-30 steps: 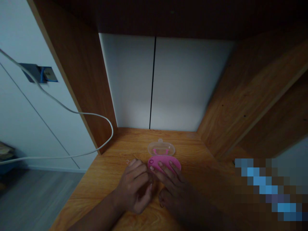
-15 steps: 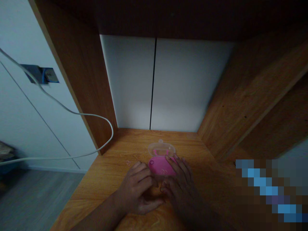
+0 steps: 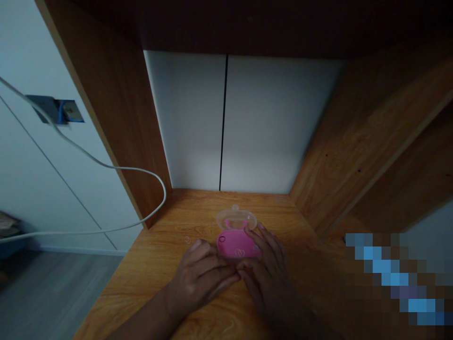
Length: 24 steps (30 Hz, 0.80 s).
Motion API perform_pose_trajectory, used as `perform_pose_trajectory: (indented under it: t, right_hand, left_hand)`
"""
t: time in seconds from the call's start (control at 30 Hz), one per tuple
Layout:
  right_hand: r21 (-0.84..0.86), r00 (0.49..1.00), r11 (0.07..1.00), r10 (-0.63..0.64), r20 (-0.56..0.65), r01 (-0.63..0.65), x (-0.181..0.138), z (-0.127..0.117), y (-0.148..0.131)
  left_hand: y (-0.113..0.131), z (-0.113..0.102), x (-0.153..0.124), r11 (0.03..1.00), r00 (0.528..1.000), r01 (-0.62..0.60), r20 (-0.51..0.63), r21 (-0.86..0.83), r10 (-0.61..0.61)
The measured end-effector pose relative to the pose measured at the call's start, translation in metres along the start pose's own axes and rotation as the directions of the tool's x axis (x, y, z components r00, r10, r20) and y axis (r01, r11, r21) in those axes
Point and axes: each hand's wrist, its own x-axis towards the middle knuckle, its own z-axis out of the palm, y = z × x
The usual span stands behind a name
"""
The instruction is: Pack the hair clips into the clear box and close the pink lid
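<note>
A small pink case [image 3: 231, 238] lies open on the wooden surface, its clear lid [image 3: 236, 219] tipped back behind it. Inside are a dark elastic band [image 3: 222, 239] and a few pale elastic bands [image 3: 239, 253]. My left hand [image 3: 201, 271] is closed in front of the case's left side, thumb and fingertips pressed together. My right hand [image 3: 267, 267] pinches with thumb and index finger against the left fingertips, its other fingers resting over the case's right end. The dark band seen earlier at the right fingertips is now hidden between the hands.
Pale elastic bands [image 3: 187, 240] lie on the wooden surface [image 3: 141, 274] left of the case. A white cable [image 3: 141, 169] loops past the left wooden panel [image 3: 116, 118]. White panels [image 3: 194, 123] close off the back, and another wooden panel [image 3: 339, 141] stands at right.
My left hand has moved right and its thumb has closed up to the fingers. Its fingertips now meet those of my right hand, covering the small dark band. The case stays put.
</note>
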Motion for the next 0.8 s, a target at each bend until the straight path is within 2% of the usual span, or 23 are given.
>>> perform_pose_trajectory:
  t: [0.13, 0.2, 0.3, 0.43, 0.53, 0.63, 0.8]
  right_hand:
    - [0.114, 0.984, 0.979, 0.177, -0.036, -0.171, -0.005, 0.002, 0.015]
    - [0.186, 0.963, 0.945, 0.271, 0.008, -0.268, -0.007, 0.005, 0.023]
    - [0.258, 0.925, 0.888, 0.368, 0.096, -0.380, -0.009, 0.011, 0.028]
    - [0.364, 0.897, 0.820, 0.413, 0.158, -0.442, -0.011, 0.018, 0.028]
    - [0.430, 0.873, 0.760, 0.448, 0.195, -0.487, -0.010, 0.020, 0.027]
    - [0.472, 0.848, 0.708, 0.479, 0.224, -0.525, -0.009, 0.020, 0.027]
    - [0.499, 0.834, 0.675, 0.500, 0.233, -0.544, -0.009, 0.018, 0.026]
  left_hand:
    - [-0.007, -0.001, -0.001, 0.989, 0.988, 0.145, -0.053, 0.017, -0.144]
    - [-0.012, 0.000, -0.002, 0.968, 0.965, 0.249, -0.090, 0.014, -0.247]
    - [-0.019, 0.005, -0.006, 0.912, 0.906, 0.409, -0.108, -0.035, -0.410]
    - [-0.026, 0.014, -0.013, 0.802, 0.803, 0.584, -0.054, -0.125, -0.594]
    - [-0.029, 0.019, -0.016, 0.743, 0.753, 0.650, 0.006, -0.161, -0.657]
    - [-0.030, 0.020, -0.017, 0.707, 0.724, 0.682, 0.039, -0.188, -0.688]
    - [-0.030, 0.018, -0.015, 0.656, 0.683, 0.725, 0.094, -0.210, -0.725]
